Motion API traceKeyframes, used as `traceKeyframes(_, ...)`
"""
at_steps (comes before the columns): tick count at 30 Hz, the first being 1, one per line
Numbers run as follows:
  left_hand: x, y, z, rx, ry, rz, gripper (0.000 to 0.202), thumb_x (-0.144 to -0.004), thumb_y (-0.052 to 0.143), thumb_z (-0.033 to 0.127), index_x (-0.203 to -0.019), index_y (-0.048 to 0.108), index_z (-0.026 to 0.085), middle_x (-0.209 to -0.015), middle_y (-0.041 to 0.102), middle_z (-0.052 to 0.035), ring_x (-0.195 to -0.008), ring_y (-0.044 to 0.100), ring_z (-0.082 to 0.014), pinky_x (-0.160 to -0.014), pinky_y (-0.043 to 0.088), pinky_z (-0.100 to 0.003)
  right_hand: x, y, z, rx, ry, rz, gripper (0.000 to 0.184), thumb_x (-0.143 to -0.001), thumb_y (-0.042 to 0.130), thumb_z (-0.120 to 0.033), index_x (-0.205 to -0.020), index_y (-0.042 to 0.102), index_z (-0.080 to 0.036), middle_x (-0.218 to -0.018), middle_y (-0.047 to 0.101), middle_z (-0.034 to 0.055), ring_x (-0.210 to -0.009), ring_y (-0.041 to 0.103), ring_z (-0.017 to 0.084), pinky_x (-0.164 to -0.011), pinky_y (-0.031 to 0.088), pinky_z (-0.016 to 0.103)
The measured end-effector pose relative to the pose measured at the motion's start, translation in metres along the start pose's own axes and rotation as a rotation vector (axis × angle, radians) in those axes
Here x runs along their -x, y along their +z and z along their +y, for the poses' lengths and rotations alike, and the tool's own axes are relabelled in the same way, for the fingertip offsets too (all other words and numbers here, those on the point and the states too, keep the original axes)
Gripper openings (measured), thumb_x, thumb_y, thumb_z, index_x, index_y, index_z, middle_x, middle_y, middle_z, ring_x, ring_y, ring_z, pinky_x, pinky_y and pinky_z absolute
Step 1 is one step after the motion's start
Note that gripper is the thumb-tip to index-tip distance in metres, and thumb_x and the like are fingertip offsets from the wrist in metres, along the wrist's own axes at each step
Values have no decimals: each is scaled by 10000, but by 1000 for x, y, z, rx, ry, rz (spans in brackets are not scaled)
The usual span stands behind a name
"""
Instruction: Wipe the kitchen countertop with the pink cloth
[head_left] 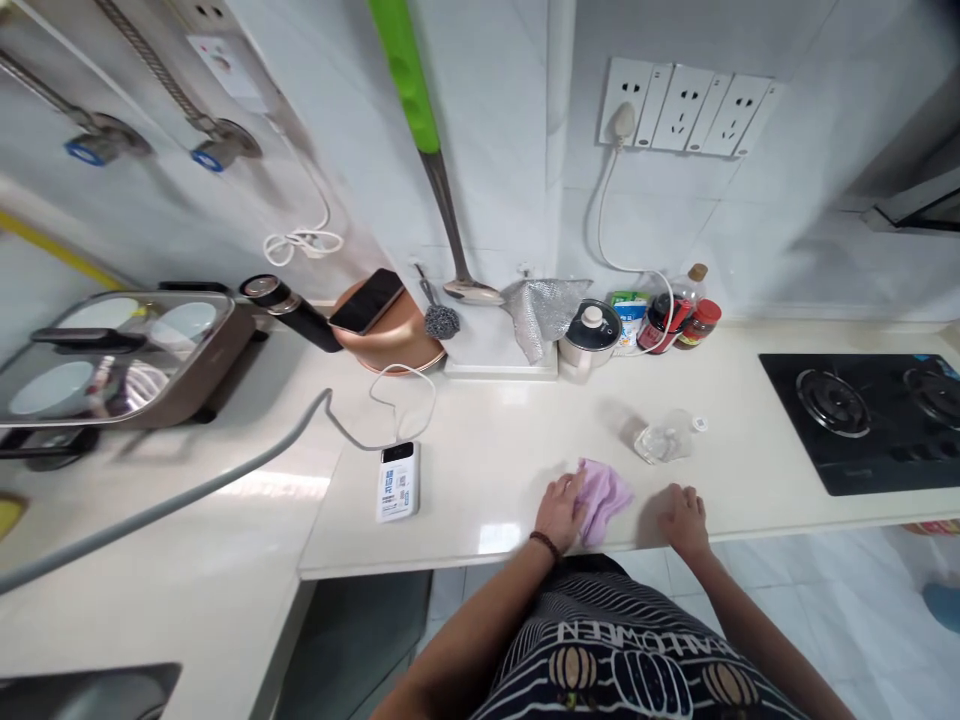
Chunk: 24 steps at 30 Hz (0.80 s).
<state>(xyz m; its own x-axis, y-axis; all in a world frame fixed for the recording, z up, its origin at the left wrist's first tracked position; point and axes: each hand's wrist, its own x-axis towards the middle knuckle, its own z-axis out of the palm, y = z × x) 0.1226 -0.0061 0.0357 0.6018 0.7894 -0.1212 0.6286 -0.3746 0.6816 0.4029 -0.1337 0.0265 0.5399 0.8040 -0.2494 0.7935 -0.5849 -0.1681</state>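
- A dark striped Halloween shirt with pumpkins (619,640) fills the bottom foreground, its wearer standing against the countertop (480,430).
- The left hand (560,510), with a beaded bracelet (545,544) on its wrist, lies over the near left part of a crumpled lilac cloth (604,497); I cannot tell whether its fingers grip the fabric or merely press it.
- That cloth sits on the countertop near the front edge, between the two hands.
- The right hand (685,522) is at the front edge, apart from the cloth, fingers loosely curled; I cannot tell whether they close fully.
- Just beyond the hands is a clear container (667,438).
- Well to the left lies a white power bank (397,487) with a cable attached.
- Far right, a black gas cooktop (892,460) is set into the countertop.
- By the wall stands a small lidded pot (589,350).
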Motion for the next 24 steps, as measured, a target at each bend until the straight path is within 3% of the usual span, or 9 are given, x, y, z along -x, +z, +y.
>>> traceKeyframes(3,23,-34,-32,-23,-124,196,526,-968,560,302,-1488,590,235,-1372,639,-137,-1274,547,-295,-1148,453,-470,17,6,-27,-173,-116,105,625,-927,502,-327,-1534,501,-176,-1463,587,181,-1429,467,346,-1221,376,527)
traceKeyframes(6,50,-74,-62,-119,-416,412,523,-959,601,387,-1453,589,216,-1353,634,-157,-1283,545,-335,-1121,456,-510,29,11,-69,-285,-280,60,621,-958,529,-429,-1545,513,-227,-1436,595,150,-1349,530,308,-1171,446,463)
traceKeyframes(10,73,-128,-96,-211,-851,688,778,-938,631,489,-1588,358,161,-1473,548,-212,-1392,460,-404,-1129,413,-611,27,14,-125,-162,-436,-70,680,-893,670,-404,-1549,544,-271,-1592,503,136,-1364,494,350,-1165,417,513)
traceKeyframes(12,74,-149,-109,-229,-966,761,893,-918,658,505,-1618,253,128,-1538,487,-243,-1447,408,-417,-1152,387,-624,19,14,-142,-89,-475,-102,632,-872,687,-333,-1497,608,-283,-1597,513,128,-1339,496,356,-1161,399,528)
traceKeyframes(14,70,-165,-120,-231,-1025,757,965,-896,686,516,-1624,202,108,-1576,444,-265,-1469,388,-422,-1167,371,-622,11,13,-150,-62,-496,-107,562,-870,640,-242,-1431,666,-273,-1554,565,110,-1332,495,334,-1171,384,506)
traceKeyframes(17,60,-178,-134,-216,-1080,676,1005,-871,710,523,-1621,188,104,-1551,468,-277,-1441,420,-427,-1151,373,-624,1,12,-140,-69,-458,-104,536,-859,549,-141,-1359,711,-244,-1504,617,83,-1337,500,293,-1188,378,445)
traceKeyframes(19,54,-182,-143,-212,-1103,639,1015,-856,720,537,-1618,197,115,-1503,506,-273,-1404,453,-430,-1123,388,-622,-2,12,-118,-65,-383,-101,518,-859,518,-130,-1322,729,-227,-1469,641,88,-1335,514,282,-1188,385,417)
traceKeyframes(24,48,-182,-164,-201,-1121,602,1008,-841,709,540,-1620,207,143,-1415,556,-264,-1341,500,-430,-1065,409,-608,3,3,-23,-31,-159,-23,459,-860,488,-189,-1234,753,-199,-1381,682,132,-1306,574,297,-1170,422,419)
